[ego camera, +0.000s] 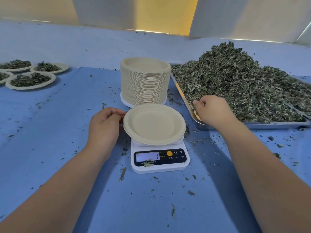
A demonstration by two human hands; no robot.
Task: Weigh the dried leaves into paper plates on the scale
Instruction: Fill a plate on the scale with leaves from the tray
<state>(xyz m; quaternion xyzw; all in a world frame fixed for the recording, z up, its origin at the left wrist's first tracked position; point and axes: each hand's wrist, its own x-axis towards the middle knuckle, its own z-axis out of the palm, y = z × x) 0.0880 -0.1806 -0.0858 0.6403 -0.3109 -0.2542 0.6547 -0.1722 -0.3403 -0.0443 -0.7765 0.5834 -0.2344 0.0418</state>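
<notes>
The only legible marks are on the black front panel of the white digital kitchen scale (159,158). Its pale lit display (147,156) shows a single "1". Right of a round orange button (169,153) stand the white letters "M" and "T". The small Chinese captions beneath the buttons and the display are too fine to read, and one is partly covered by a leaf.

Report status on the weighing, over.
Left hand pinches rim of empty paper plate on scale. Right hand grips dried leaves in tray. Leaf scrap lies over display.
</notes>
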